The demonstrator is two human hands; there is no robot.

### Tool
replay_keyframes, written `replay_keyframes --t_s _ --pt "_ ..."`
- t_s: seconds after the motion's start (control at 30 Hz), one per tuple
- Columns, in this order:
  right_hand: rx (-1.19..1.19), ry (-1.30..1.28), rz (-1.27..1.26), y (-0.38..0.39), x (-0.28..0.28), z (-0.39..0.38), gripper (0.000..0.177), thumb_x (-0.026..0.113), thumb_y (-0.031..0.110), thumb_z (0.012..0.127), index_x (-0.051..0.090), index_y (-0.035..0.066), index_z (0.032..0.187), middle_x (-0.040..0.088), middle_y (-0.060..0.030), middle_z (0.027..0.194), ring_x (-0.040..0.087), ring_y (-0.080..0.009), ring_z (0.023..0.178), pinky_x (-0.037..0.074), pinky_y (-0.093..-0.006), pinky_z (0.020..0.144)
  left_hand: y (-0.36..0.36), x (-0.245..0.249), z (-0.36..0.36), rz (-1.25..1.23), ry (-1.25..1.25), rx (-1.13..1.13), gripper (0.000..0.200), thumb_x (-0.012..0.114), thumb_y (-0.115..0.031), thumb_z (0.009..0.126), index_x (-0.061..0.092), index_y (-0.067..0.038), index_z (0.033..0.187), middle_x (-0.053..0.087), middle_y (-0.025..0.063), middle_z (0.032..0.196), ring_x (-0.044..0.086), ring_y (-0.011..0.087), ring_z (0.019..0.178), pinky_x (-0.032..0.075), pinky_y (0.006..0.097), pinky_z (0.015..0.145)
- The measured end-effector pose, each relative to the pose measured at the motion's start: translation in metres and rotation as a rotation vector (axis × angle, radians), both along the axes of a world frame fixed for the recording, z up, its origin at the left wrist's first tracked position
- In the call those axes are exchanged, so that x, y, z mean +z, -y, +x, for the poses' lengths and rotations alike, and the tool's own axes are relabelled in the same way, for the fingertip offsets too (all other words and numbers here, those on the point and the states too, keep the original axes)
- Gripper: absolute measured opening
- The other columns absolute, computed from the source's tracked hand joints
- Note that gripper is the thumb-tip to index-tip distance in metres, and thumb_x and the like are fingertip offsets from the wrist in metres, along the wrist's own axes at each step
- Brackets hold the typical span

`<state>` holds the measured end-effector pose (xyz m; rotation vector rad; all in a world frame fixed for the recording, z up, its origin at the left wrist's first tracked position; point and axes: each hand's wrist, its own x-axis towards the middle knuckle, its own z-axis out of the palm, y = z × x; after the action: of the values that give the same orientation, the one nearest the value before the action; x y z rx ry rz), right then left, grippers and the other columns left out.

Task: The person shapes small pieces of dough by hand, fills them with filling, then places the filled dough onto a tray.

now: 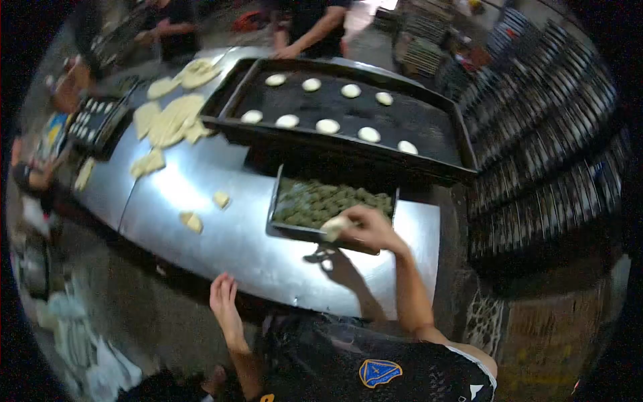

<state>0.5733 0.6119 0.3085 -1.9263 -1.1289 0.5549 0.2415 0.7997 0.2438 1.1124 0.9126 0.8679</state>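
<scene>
My right hand (372, 230) is closed on a pale piece of dough (333, 228), held over the front rim of a metal tray (299, 230). Inside that tray lie many greenish-brown lumps of filling (318, 201). My left hand (224, 293) hangs at the front edge of the metal table (244, 251), fingers stretched out and holding nothing. Two small dough pieces, one (221, 199) farther back and one (191, 222) nearer, lie on the tabletop to the left of the filling tray.
Behind the filling stands a large dark baking tray (415, 127) with several pale dough rounds (327, 126) in two rows. Dough sheets (175, 122) lie at the back left. Stacked trays (536, 141) rise on the right. A person (315, 30) stands across the table.
</scene>
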Motion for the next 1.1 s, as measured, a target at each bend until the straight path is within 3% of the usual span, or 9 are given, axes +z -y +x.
replay_keyframes --t_s 0.1,0.27,0.33,0.37,0.53,0.7,0.97,1.03,1.1 --pt "-0.452 0.218 0.270 0.082 0.045 0.097 0.025 0.069 0.012 0.082 0.063 0.001 0.103 0.067 -0.0096 0.093 0.062 -0.0161 0.083 0.051 -0.0307 0.074 0.009 -0.010 0.001 -0.014 -0.030 -0.014 0.036 0.052 -0.028 0.099 0.055 0.001 0.119 0.055 0.0136 0.120 0.054 0.0250 0.115 0.043 0.0406 0.103" --pt "-0.808 0.421 0.111 0.153 0.068 0.237 0.023 0.066 0.011 0.081 0.063 -0.001 0.101 0.066 -0.0147 0.090 0.065 -0.0220 0.084 0.051 -0.0338 0.076 0.001 -0.003 0.020 -0.046 -0.061 0.009 0.030 0.050 -0.027 0.100 0.055 -0.002 0.117 0.056 0.0097 0.117 0.055 0.0225 0.113 0.042 0.0394 0.102" --pt "-0.585 0.672 -0.226 0.166 0.041 0.280 0.021 0.068 0.015 0.078 0.067 -0.002 0.090 0.066 -0.0193 0.085 0.066 -0.0281 0.081 0.051 -0.0372 0.074 -0.002 0.003 0.028 -0.024 -0.061 0.002 0.030 0.050 -0.026 0.100 0.055 -0.002 0.117 0.056 0.0091 0.116 0.055 0.0219 0.113 0.042 0.0390 0.101" --pt "-0.605 0.407 -0.509 0.162 0.040 0.287 0.021 0.071 0.018 0.073 0.069 -0.002 0.080 0.066 -0.0217 0.080 0.066 -0.0330 0.076 0.050 -0.0420 0.071 -0.004 0.006 0.030 -0.009 -0.063 0.004 0.029 0.050 -0.026 0.100 0.055 -0.003 0.117 0.056 0.0085 0.116 0.055 0.0214 0.112 0.042 0.0387 0.100" --pt "-0.681 0.504 -0.175 0.107 0.052 0.274 0.029 0.064 0.022 0.083 0.070 0.001 0.102 0.070 -0.0201 0.094 0.069 -0.0272 0.086 0.052 -0.0354 0.079 -0.015 0.014 0.036 0.018 -0.109 0.000 0.028 0.052 -0.024 0.099 0.056 -0.002 0.115 0.057 0.0071 0.113 0.056 0.0189 0.108 0.046 0.0320 0.093" --pt "-0.230 0.468 -0.460 0.029 0.015 0.278 0.057 0.073 0.035 0.074 0.063 0.003 0.121 0.066 -0.0198 0.111 0.064 -0.0338 0.103 0.050 -0.0403 0.087 -0.029 0.036 0.055 0.096 -0.116 -0.104 0.026 0.052 -0.021 0.099 0.057 0.000 0.115 0.059 0.0068 0.112 0.057 0.0163 0.105 0.047 0.0288 0.087" --pt "-0.282 0.300 -0.682 -0.010 0.055 0.261 0.064 0.079 0.047 0.066 0.064 0.013 0.118 0.066 -0.0173 0.113 0.064 -0.0317 0.103 0.050 -0.0427 0.089 -0.033 0.010 0.004 0.059 -0.142 0.072 0.024 0.052 -0.019 0.099 0.057 -0.003 0.116 0.060 0.0060 0.113 0.059 0.0154 0.101 0.048 0.0297 0.086" --pt "-0.454 0.809 -0.635 -0.035 0.054 0.235 0.069 0.077 0.051 0.068 0.060 0.018 0.126 0.065 -0.0174 0.115 0.063 -0.0322 0.104 0.049 -0.0422 0.091 -0.028 0.017 0.006 0.027 -0.147 0.096 0.025 0.051 -0.019 0.098 0.057 -0.003 0.118 0.060 0.0055 0.114 0.059 0.0151 0.101 0.048 0.0299 0.087" --pt "-0.282 0.606 -0.302 -0.069 0.005 0.263 0.072 0.075 0.053 0.069 0.056 0.019 0.130 0.065 -0.0173 0.116 0.063 -0.0321 0.104 0.048 -0.0422 0.094 -0.027 0.023 0.016 0.077 -0.112 0.062 0.032 0.052 -0.023 0.099 0.057 0.003 0.116 0.059 0.0095 0.115 0.058 0.0202 0.108 0.047 0.0332 0.094"
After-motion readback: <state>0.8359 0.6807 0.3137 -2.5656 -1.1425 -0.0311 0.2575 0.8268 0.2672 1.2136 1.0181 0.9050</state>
